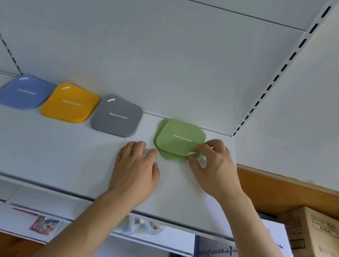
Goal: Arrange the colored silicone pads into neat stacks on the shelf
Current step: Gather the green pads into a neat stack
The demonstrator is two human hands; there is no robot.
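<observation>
- On the white shelf (60, 154) lie four lots of pads in a row along the back edge: a blue stack (23, 92) at the far left, a yellow stack (70, 103) just beside it, a grey stack (117, 116) next, and a green stack (179, 139) set apart at the right.
- The green pads sit unevenly, the top one shifted off those beneath, its white lettering upside down.
- The right hand (215, 165) pinches the near right corner of the top green pad between thumb and fingers.
- The left hand (136, 167) rests flat on the shelf, fingers relaxed, fingertips at the green stack's left edge, holding nothing.
- A cardboard box (319, 236) stands lower right, below the shelf.
</observation>
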